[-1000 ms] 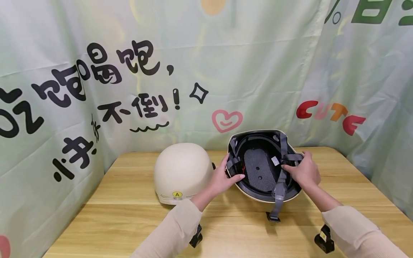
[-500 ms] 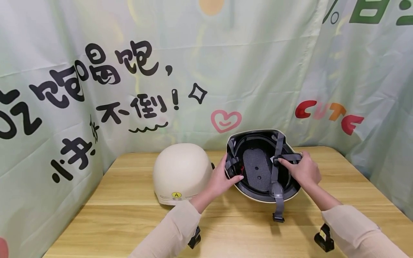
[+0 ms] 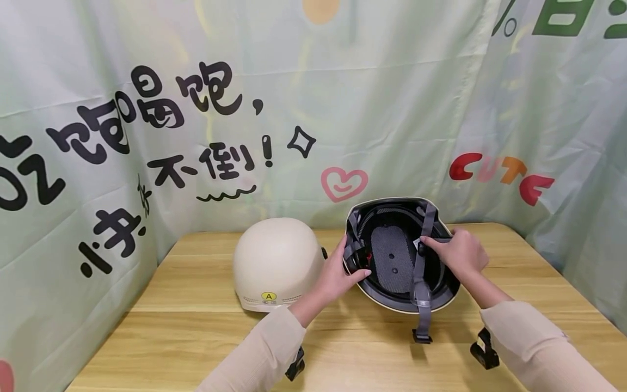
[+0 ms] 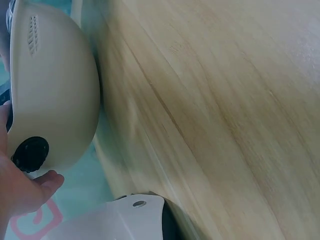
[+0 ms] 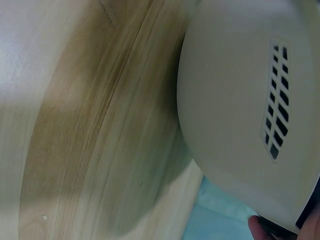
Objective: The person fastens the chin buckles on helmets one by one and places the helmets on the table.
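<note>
A cream helmet (image 3: 391, 256) is tipped with its black-lined inside toward me in the head view. My left hand (image 3: 338, 272) grips its left rim, thumb over the edge, fingertips behind by a round black knob (image 4: 32, 154) in the left wrist view. At the right rim is my right hand (image 3: 460, 253), its thumb inside against the grey chin strap (image 3: 420, 272). A fingertip (image 5: 256, 227) shows on the outer shell beside a black edge in the right wrist view. The strap hangs over the lower rim, ending in a black buckle (image 3: 422, 336).
A second cream helmet (image 3: 276, 261), crown up with a yellow "A" sticker (image 3: 268, 296), stands left of the held one, partly behind my left forearm. Both are on a wooden table (image 3: 196, 337). A printed cloth (image 3: 392, 109) hangs behind.
My right thumb has shifted slightly left along the strap and the hand has turned a little. The strap has swung, and its buckle end hangs a bit lower and farther right. My left hand stays in place.
</note>
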A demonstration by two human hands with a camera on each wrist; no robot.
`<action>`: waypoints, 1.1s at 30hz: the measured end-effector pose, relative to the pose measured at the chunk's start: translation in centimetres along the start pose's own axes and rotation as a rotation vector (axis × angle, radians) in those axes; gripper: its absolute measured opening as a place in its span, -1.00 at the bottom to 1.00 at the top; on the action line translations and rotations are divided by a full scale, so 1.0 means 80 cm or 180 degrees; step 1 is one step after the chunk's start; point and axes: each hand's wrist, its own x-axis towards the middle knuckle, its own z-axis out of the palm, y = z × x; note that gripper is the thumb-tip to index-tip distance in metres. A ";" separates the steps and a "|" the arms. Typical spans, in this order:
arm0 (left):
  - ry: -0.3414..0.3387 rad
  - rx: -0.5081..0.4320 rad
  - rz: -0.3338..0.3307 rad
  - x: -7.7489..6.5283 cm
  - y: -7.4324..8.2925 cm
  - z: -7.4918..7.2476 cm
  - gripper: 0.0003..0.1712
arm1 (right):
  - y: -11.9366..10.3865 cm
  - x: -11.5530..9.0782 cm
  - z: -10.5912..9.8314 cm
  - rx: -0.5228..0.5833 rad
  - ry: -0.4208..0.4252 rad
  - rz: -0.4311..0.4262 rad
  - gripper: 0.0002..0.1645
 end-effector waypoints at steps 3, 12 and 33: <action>0.0013 -0.0008 0.0036 -0.001 0.000 0.001 0.05 | 0.001 0.001 0.000 0.0004 0.0076 -0.0039 -0.40; 0.0066 0.0229 0.0202 -0.003 -0.001 0.001 0.07 | 0.002 0.003 0.003 -0.0022 0.0164 -0.0030 -0.43; 0.0703 0.0867 0.1362 0.009 0.017 -0.008 -0.32 | -0.021 0.009 -0.014 -0.0260 0.0463 -0.0524 -0.61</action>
